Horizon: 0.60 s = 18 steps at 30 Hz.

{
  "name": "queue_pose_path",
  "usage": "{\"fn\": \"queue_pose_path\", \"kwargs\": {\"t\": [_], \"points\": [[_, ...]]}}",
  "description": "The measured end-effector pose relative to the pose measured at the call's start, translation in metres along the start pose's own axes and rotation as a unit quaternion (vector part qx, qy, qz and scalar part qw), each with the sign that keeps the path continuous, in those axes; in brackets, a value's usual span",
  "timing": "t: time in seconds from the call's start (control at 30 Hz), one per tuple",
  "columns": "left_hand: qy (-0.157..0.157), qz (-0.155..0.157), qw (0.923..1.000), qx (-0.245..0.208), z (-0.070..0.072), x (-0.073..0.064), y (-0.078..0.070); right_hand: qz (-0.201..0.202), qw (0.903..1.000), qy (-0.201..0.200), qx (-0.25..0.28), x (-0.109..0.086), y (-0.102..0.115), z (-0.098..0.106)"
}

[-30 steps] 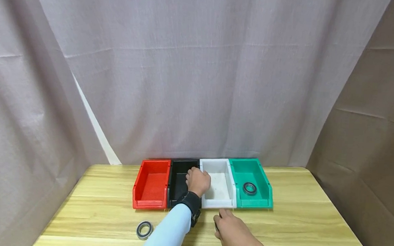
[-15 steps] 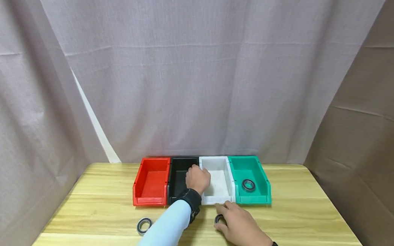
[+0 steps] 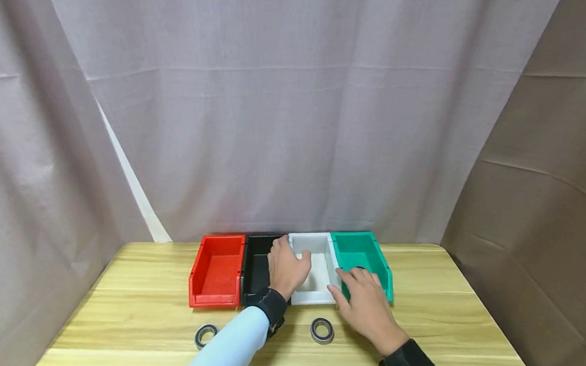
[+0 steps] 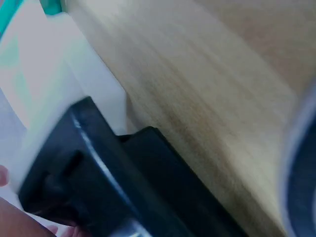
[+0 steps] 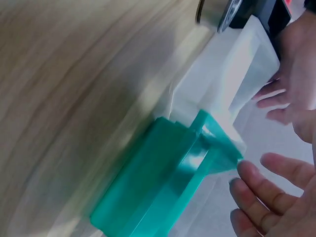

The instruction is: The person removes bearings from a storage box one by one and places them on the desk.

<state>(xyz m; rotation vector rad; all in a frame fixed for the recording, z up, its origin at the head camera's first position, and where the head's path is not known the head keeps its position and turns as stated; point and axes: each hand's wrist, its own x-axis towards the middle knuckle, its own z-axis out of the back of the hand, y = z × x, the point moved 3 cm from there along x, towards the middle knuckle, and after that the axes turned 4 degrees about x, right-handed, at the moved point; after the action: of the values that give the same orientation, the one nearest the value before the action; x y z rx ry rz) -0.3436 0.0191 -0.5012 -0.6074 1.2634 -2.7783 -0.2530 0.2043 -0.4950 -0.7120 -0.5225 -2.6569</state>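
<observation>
My left hand (image 3: 286, 268) reaches over the wall between the black bin (image 3: 258, 259) and the white bin (image 3: 311, 298), thumb spread toward the white one. Its fingers show extended in the right wrist view. My right hand (image 3: 366, 305) is above the front of the green bin (image 3: 355, 241), near the white bin's edge, fingers spread. In the right wrist view its fingertips are right at the green bin's corner. A ball bearing (image 3: 322, 330) lies on the table before the white bin. Another bearing in the green bin is mostly hidden behind my right hand.
The red bin (image 3: 217, 273) stands at the left end of the side-by-side row. A further bearing (image 3: 205, 335) lies on the wooden table (image 3: 129, 307), partly covered by my left sleeve. Grey curtains (image 3: 276, 120) hang behind the table.
My right hand has let go of the bearing, leaving it on the table, and moved forward to the green bin. My left hand has loosened, its thumb spreading. The view has shifted slightly.
</observation>
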Motion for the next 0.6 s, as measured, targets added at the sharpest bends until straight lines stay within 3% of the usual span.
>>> {"fn": "queue_pose_path", "kwargs": {"t": [0.17,0.37,0.47,0.6], "points": [[0.024,-0.054,0.9982,0.013,0.013,-0.021,-0.008,-0.017,0.9993,-0.029,0.016,0.000,-0.013,0.007],[0.101,-0.127,0.9857,0.045,0.033,-0.061,-0.014,-0.046,0.9972,-0.043,0.040,-0.003,-0.033,0.018],[0.133,-0.147,0.9790,0.046,0.042,-0.081,-0.013,-0.060,0.9960,-0.046,0.047,-0.006,-0.042,0.022],[0.138,-0.165,0.9749,0.055,0.051,-0.101,-0.010,-0.069,0.9949,-0.053,0.051,-0.012,-0.050,0.026]]}}
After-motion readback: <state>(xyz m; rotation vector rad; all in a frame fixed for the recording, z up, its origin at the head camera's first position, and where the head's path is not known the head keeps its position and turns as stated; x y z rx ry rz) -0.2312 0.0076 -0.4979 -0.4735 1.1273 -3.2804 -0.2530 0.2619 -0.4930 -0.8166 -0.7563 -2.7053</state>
